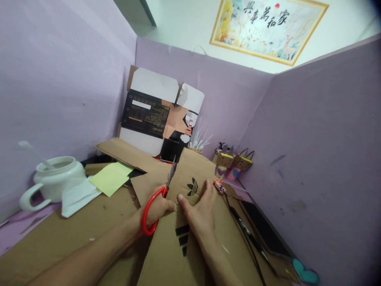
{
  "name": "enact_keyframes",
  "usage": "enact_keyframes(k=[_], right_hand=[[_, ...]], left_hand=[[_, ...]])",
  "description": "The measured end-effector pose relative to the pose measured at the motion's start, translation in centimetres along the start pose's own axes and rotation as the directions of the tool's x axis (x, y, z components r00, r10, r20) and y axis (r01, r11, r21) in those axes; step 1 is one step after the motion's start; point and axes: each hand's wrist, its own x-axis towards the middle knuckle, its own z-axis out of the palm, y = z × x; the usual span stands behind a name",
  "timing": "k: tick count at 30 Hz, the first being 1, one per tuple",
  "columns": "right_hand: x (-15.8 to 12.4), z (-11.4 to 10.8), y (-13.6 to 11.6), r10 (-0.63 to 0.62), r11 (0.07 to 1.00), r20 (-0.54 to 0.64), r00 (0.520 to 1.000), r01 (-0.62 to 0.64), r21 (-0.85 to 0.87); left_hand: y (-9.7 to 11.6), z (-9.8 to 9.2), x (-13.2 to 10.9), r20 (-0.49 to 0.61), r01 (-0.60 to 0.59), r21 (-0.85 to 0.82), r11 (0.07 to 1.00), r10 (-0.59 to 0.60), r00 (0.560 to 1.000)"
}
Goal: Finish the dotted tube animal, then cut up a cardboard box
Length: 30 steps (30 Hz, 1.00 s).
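A brown cardboard piece [190, 163] with a black leaf logo and black stripes stands tilted in front of me. My left hand [160, 206] is at its left edge, thumb tip against the cardboard. Red-handled scissors [154, 208] are in that same hand, blades pointing up along the cardboard's left edge; they look nearly closed. My right hand [201, 212] grips the cardboard, with the thumb pressed on its face below the logo and the fingers along the right side. Some left fingers are hidden behind the cardboard.
A white teapot-like pot [59, 178] with white tissue stands at left, near a yellow-green paper [111, 178]. An unfolded printed box [145, 113] leans on the back wall. Small cardboard animal figures [229, 161] stand back right; a black-handled tool with a cord [244, 226] lies right.
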Motion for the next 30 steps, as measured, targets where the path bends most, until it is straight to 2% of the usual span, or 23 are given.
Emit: enact_keyframes(k=[3, 5, 6, 7, 9, 11, 12, 17, 19, 24, 28, 30], right_hand=[[1.3, -0.5, 0.9, 0.047, 0.971, 0.038, 0.998, -0.055, 0.232], [2.0, -1.1, 1.2, 0.125, 0.879, 0.088, 0.988, -0.152, 0.452], [2.2, -1.4, 1.3, 0.154, 0.804, 0.171, 0.973, -0.224, 0.55], [2.2, -1.6, 1.2, 0.161, 0.721, 0.295, 0.942, -0.316, 0.616], [2.0, -2.0, 1.1, 0.103, 0.576, 0.555, 0.826, -0.504, 0.644], [1.6, -2.1, 0.9, 0.033, 0.499, 0.698, 0.716, -0.616, 0.609], [1.4, -2.0, 0.8, 0.033, 0.479, 0.719, 0.694, -0.643, 0.598], [1.0, -1.7, 0.7, 0.119, 0.459, 0.694, 0.711, -0.659, 0.596], [1.0, -1.6, 0.7, 0.122, 0.469, 0.682, 0.721, -0.647, 0.601], [1.0, -1.7, 0.6, 0.139, 0.487, 0.661, 0.737, -0.632, 0.603], [0.9, -1.7, 0.6, 0.094, 0.507, 0.651, 0.753, -0.599, 0.619], [0.8, -1.6, 0.7, 0.085, 0.52, 0.651, 0.754, -0.591, 0.617]], left_hand=[[0.3, 0.0, 0.2, -0.032, 0.124, -0.049, 0.991, -0.126, 0.992], [0.4, -0.3, 0.4, -0.019, 0.23, -0.12, 0.966, -0.234, 0.972], [0.5, -0.4, 0.5, -0.023, 0.256, -0.147, 0.955, -0.262, 0.965], [0.6, -0.6, 0.5, -0.031, 0.261, -0.167, 0.951, -0.27, 0.962], [0.8, -0.8, 0.6, -0.042, 0.259, -0.192, 0.947, -0.272, 0.961], [0.9, -0.8, 0.7, -0.054, 0.261, -0.2, 0.944, -0.277, 0.959], [0.9, -0.8, 0.7, -0.06, 0.267, -0.201, 0.942, -0.284, 0.957], [0.9, -0.6, 0.6, -0.103, 0.296, -0.2, 0.934, -0.32, 0.942], [1.0, -0.6, 0.5, -0.068, 0.324, -0.206, 0.923, -0.344, 0.937], [1.3, -0.5, 0.2, 0.043, 0.226, -0.22, 0.949, -0.222, 0.974], [1.5, -0.2, 0.0, -0.027, 0.277, -0.216, 0.936, -0.289, 0.957], [1.6, 0.0, -0.1, -0.084, 0.265, -0.214, 0.94, -0.288, 0.954]])
